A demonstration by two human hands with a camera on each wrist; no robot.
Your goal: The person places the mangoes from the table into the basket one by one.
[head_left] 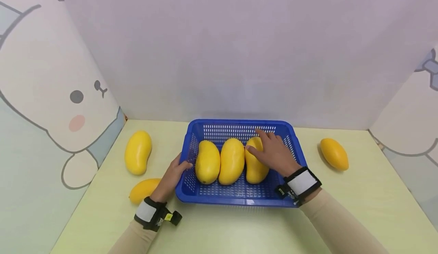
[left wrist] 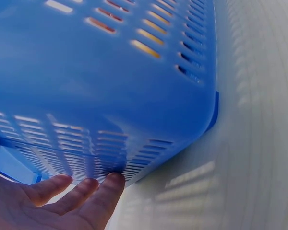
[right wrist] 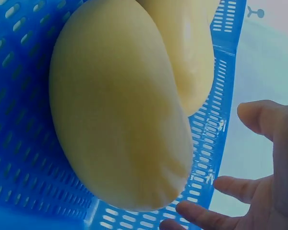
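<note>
**Bracing on one side, hanging loose on the other**

Beyond my left hand (head_left: 170, 178) and right hand (head_left: 273, 151), a plain wall (head_left: 239, 48) is rising at the back edge of the table (head_left: 239, 231). The blue basket (head_left: 222, 200) is sitting between them. My left hand is gripping its nearer side, thumb lying over the rim and fingers pressing the slotted outside, probably to stop it sliding. My right hand is holding nothing, its fingers spreading above the basket's other end.

Three large mangoes (head_left: 232, 162) are lying side by side inside, probably to save width; the rightmost is lying under my right hand, with some room showing between it and the basket's end. Another large mango (head_left: 138, 152) is resting beyond my left hand. A smaller mango (head_left: 143, 191) is lying just outside that hand, partly hidden and crowding its room. One more small mango (head_left: 334, 154) is lying well out from my right hand, bare table opening between.
</note>
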